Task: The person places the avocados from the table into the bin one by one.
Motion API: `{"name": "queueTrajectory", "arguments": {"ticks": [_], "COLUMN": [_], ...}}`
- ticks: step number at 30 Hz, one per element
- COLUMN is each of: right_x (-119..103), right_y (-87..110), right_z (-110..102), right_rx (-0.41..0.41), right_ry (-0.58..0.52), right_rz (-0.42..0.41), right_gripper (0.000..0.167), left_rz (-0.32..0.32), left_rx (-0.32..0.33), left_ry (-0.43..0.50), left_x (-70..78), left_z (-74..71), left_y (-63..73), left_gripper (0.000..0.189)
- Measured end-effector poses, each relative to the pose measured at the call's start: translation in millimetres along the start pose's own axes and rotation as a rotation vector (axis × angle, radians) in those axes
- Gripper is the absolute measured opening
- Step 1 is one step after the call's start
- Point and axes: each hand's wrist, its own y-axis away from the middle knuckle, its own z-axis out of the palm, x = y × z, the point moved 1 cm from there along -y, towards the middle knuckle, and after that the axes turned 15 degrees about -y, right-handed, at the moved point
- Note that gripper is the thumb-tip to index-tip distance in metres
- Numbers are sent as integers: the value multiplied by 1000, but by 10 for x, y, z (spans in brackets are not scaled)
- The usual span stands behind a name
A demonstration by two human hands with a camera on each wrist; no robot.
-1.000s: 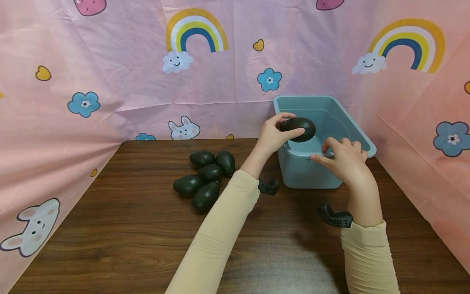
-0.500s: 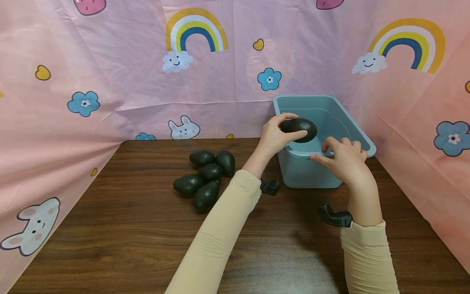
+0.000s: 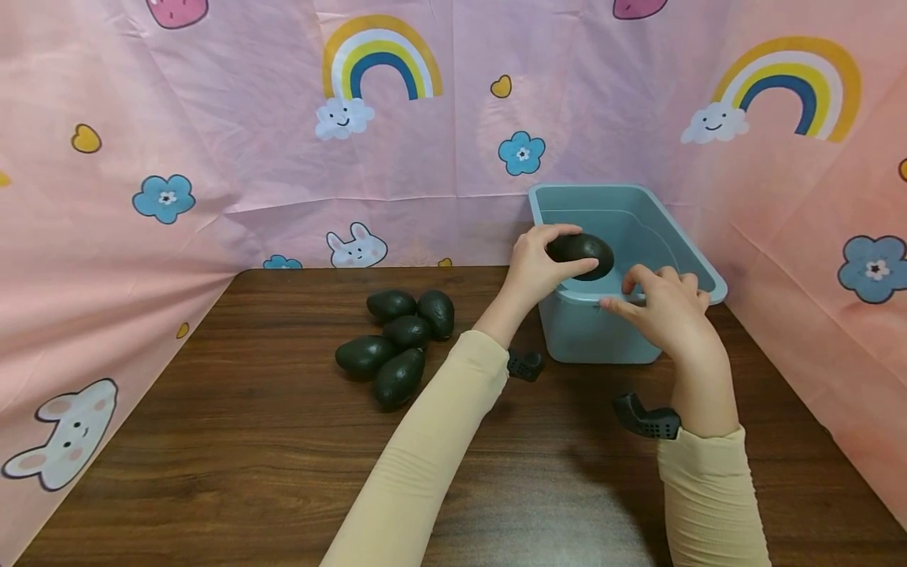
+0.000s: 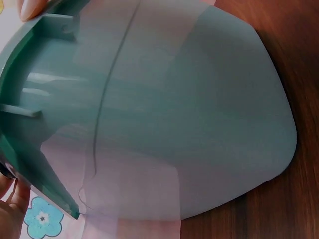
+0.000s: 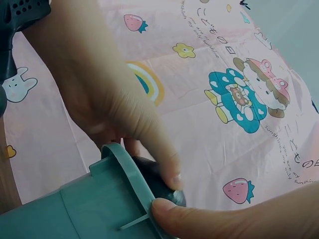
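Observation:
My left hand (image 3: 538,264) grips a dark green avocado (image 3: 591,253) between thumb and fingers, over the left front part of the blue-grey plastic bin (image 3: 602,331). In the right wrist view the avocado (image 5: 149,174) shows just past the bin's rim (image 5: 130,172), partly covered by the left hand (image 5: 117,112). My right hand (image 3: 666,315) holds the bin's front rim, its thumb outside and the fingers curled over the inner side. The left wrist view is mostly the bin's outer wall (image 4: 189,109), with a few fingers (image 4: 19,196) at the lower left edge.
Several more avocados (image 3: 406,333) lie clustered on the brown wooden table (image 3: 234,441), left of the bin. A pink printed cloth (image 3: 460,157) hangs close behind and along both sides. Black wrist mounts (image 3: 646,417) stick out under both forearms.
My left hand has shifted slightly to the right and lower with the avocado. The right hand stays on the rim, and the bin and the clustered avocados have not moved.

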Motion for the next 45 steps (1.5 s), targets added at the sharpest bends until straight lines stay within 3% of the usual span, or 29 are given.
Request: {"name": "queueTrajectory", "arguments": {"ticks": [7,16,45], "right_x": [15,16,16], "right_y": [-6,-11,-3], "right_z": [6,8,26], "right_rx": [-14,-16,28], "right_ry": [2,5,-1], "right_rz": [1,3,-20], "right_gripper": [53,54,52], "left_rz": [46,70,133], "left_rx": [-23,-98,-157], "left_ry": [-83,-194,-288], "left_x": [1,10,-110], "left_z": [19,34,-82], "left_y": [38,80,220], "left_gripper": [46,55,69]}}
